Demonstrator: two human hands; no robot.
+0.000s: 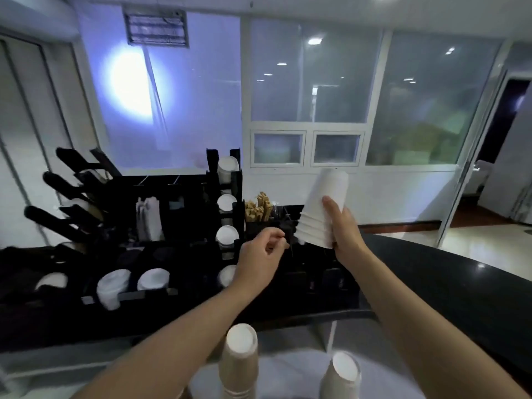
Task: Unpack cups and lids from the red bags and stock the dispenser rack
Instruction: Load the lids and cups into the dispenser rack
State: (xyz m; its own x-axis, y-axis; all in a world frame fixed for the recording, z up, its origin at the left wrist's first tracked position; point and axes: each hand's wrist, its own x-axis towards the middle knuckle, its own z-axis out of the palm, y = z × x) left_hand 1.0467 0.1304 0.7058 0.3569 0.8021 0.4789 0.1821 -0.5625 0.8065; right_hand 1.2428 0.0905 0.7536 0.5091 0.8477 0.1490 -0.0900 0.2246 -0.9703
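Right hand (347,234) grips one white cup stack (324,208); left hand (259,254) curls, seemingly holding nothing; two tan stacks (239,367) stand below.

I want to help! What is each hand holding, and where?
The right hand grips the white cup stack at its rim end. The left hand seems empty.

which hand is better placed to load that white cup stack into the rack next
Right, probably. The right hand already grips the white cup stack, raised beside the black dispenser rack. The left hand is curled near the stack's rims, carrying no cups.
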